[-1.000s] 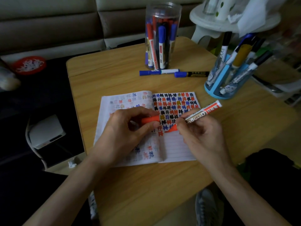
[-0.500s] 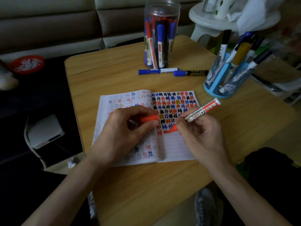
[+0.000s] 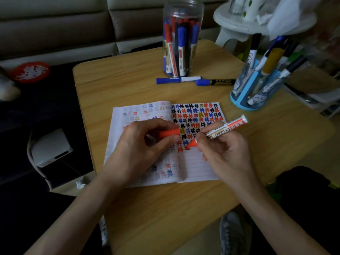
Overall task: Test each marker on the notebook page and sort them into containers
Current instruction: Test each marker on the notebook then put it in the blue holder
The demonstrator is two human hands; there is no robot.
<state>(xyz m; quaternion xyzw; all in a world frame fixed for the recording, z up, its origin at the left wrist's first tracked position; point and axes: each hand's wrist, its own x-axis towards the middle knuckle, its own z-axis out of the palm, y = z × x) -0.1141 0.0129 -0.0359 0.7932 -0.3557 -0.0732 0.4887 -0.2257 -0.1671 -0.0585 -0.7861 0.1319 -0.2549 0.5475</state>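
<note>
At table's far edge, clear jar point(image 3: 183, 19) w/ red & blue markers; blue holder point(image 3: 244, 100) w/ mixed ones. Right hand point(image 3: 226, 153) grips red marker point(image 3: 220, 131), left hand point(image 3: 139, 148) pinches cap point(image 3: 169, 133).

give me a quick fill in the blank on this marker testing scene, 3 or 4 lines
1. The right hand presses the tip of a ____ marker to the notebook.
2. The left hand holds that marker's ____.
3. ____ markers lie loose on the table beside the clear jar.
4. The holder at the table's right is ____ in colour.

Missing words: red; cap; two; blue
</note>
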